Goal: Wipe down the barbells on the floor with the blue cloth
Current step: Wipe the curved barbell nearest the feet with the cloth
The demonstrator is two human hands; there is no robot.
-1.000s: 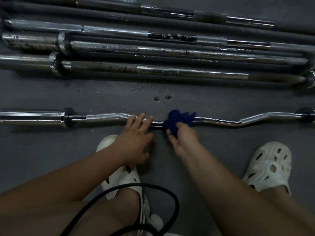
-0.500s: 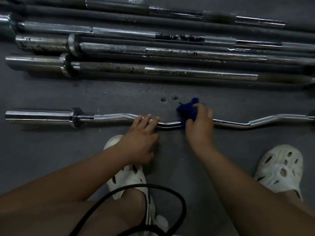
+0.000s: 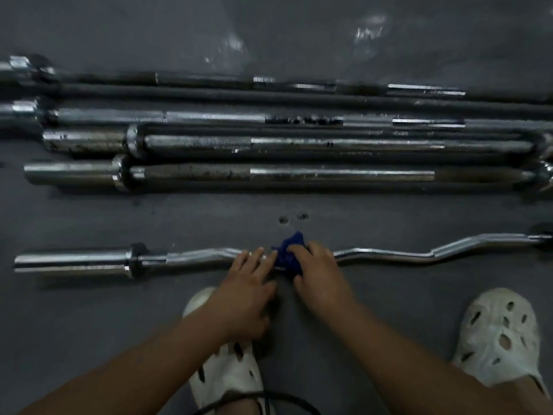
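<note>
A chrome curl bar (image 3: 389, 255) with a wavy shaft lies on the dark floor nearest me. My right hand (image 3: 320, 274) grips a bunched blue cloth (image 3: 288, 256) wrapped round the middle of that bar. My left hand (image 3: 248, 283) sits just left of the cloth, its straight fingers resting on the bar. Beyond it, several straight barbells (image 3: 299, 175) lie side by side, some with rusty patches.
My two feet in white perforated clogs stand near the bar, the left clog (image 3: 227, 372) under my left wrist and the right clog (image 3: 502, 333) at the right. A black cable (image 3: 287, 398) loops at the bottom edge. Two small holes (image 3: 293, 218) mark the floor.
My right hand slid the cloth left along the curl bar, back toward my left hand. The view tilted up, showing more floor beyond the barbells.
</note>
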